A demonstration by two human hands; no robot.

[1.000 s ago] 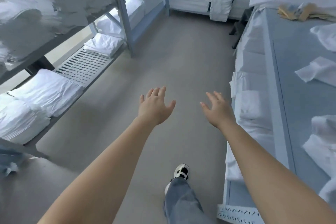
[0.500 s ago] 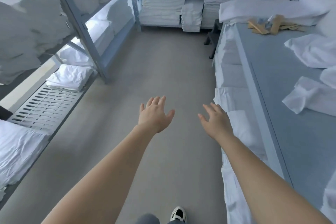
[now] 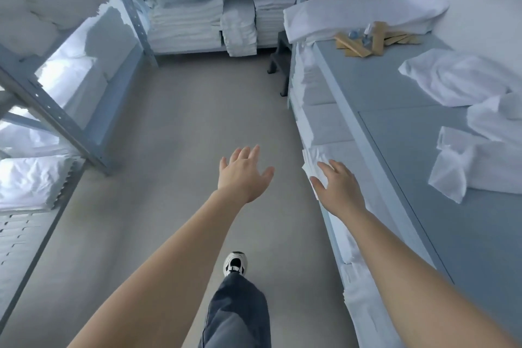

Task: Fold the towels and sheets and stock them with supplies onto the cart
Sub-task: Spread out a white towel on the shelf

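White linen is everywhere: loose towels (image 3: pixel 457 82) lie crumpled on the grey tabletop (image 3: pixel 395 99) to our right, with a few tan packets (image 3: pixel 372 38) near its far end, and folded stacks (image 3: pixel 186 22) fill the shelves (image 3: pixel 135 17) ahead and to the left. We are mid-stride down the aisle, one shoe (image 3: pixel 235 263) forward. Our left hand (image 3: pixel 243 175) and right hand (image 3: pixel 337 186) are both spread open and carry nothing; the right passes just beside the linen stored under the tabletop. We judge this a walk between steps, heading for the loose towels. Next we need to turn right and pick one up. No cart is visible, and no writing is legible.
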